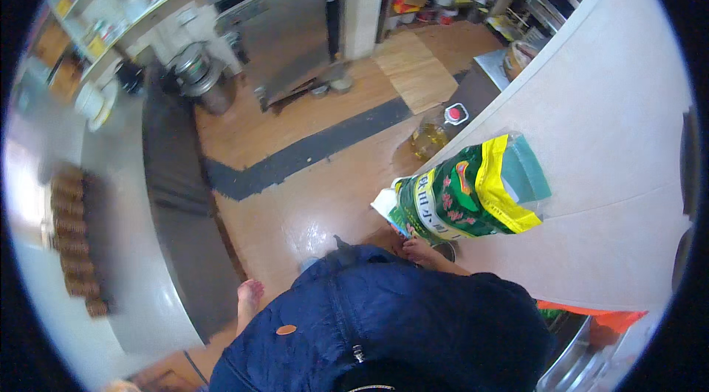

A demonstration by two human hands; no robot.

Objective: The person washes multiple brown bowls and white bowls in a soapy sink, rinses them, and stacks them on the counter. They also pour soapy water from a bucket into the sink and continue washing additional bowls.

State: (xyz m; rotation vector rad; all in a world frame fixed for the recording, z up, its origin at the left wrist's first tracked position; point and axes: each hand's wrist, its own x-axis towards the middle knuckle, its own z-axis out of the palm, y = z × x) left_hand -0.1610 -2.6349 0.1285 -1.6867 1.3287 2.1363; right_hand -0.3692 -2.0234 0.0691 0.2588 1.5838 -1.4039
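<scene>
A large green and yellow plastic sack (458, 196), printed with pink flowers, lies tilted on its side to my right, against the white surface. It looks like a rice bag, though its contents are hidden. At its lower left edge my right hand (419, 250) is closed on the sack; some fingers are hidden. A white and light-coloured part (385, 204) juts out at the sack's left end. Low at my left side, beside the dark counter front, hangs my left hand (251, 292), its fingers loosely apart with nothing visible in them.
A clear jug of yellow oil with a red cap (454, 114) stands beyond the sack. Left runs a counter (159, 266) with stacked brown items (74, 237). Ahead are a metal pot (193, 67), a leaning steel panel (284, 38) and a wooden board (415, 71) on the floor.
</scene>
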